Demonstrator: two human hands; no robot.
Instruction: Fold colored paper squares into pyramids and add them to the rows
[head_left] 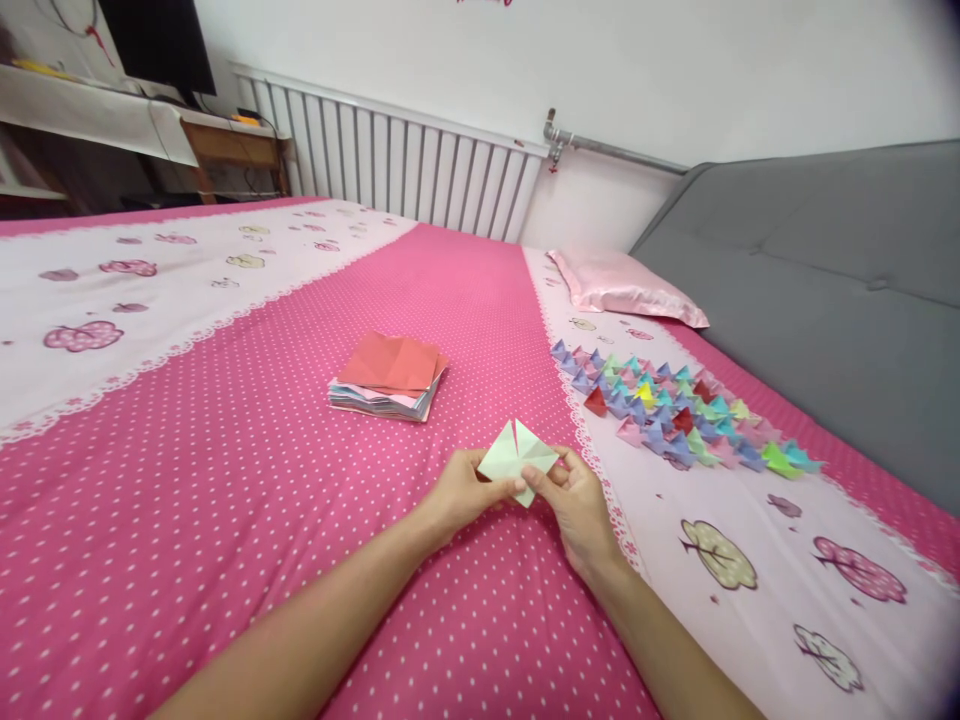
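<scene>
Between my two hands is a pale green folded origami paper (501, 457), roughly diamond-shaped, with a narrow slit at its top edge. My left hand (463, 492) grips its left side, the thumb lying across the lower front. On the other side my right hand (576, 497) pinches it, with the thumb pressed on the front near the middle and the fingers behind, partly hidden. The paper is held above a pink polka-dot bedspread (300, 520). Beyond my left hand lies a stack of square paper sheets (390, 365), red on top.
Rows of small folded paper boats (679, 412) in many colours stand to the right. Behind them are a pink pillow (626, 287) and a grey headboard (817, 290). A white radiator (397, 150) runs along the wall; a desk (217, 145) with a monitor (161, 45) stands far left.
</scene>
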